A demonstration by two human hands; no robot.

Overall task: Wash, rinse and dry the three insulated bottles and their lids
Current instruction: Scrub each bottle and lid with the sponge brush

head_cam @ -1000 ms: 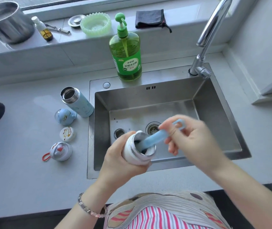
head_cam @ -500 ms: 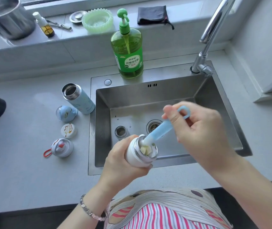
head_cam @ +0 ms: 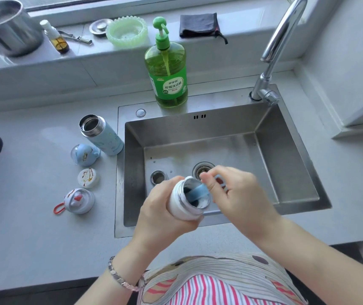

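White bottle gripped by left hand over sink; right hand pinches blue brush; scrub deep, twisting.

A: Entry 1. White bottle: white body, steel-grey rim. Brush handle: pale blue.
B: Noted. Blue bottle: pale blue, faint drawings. Domed lid: blue. Flat lid: white, brown-orange streaks. Third lid: grey-white, red loop.
A: Soap bottle: green, green-white label. Dish: mint green. Cloth: black. Garment: pink-white stripes.
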